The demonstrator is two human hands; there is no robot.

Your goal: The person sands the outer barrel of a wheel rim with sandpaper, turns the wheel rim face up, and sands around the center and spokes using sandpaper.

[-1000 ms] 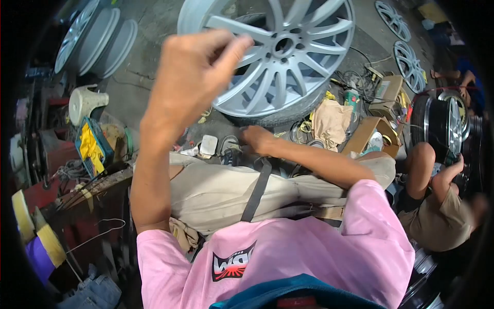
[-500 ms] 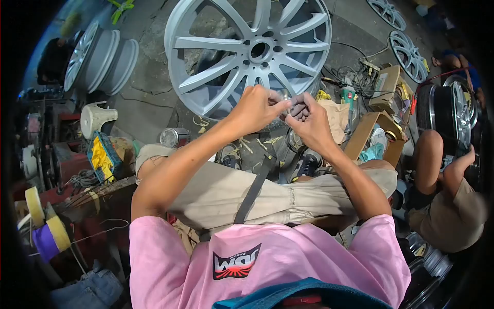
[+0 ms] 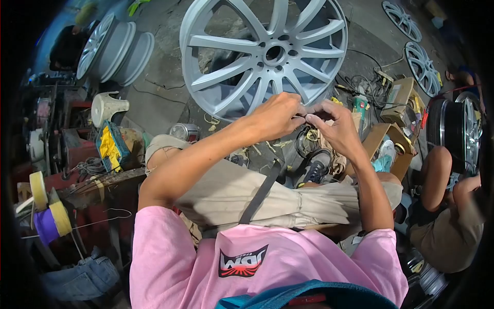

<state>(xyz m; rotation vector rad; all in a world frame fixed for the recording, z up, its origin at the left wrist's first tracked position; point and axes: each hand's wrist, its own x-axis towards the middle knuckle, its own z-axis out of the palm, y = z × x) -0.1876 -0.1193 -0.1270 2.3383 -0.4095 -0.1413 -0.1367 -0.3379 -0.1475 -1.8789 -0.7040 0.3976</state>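
Converging beyond wrinkled beige trousers [image 3: 231, 190], the left hand [image 3: 280, 116] and right hand [image 3: 337, 129] have fingertips drawn close together; whether they grip anything, I cannot tell. Beyond sits one matte grey, multi-spoked wheel [image 3: 286, 47]; farther off, two spoked discs [image 3: 423, 68].

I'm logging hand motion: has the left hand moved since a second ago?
Yes: judged against the large grey wheel, the left hand has shifted rightward and downward in view, from over the wheel's left side to its lower edge.
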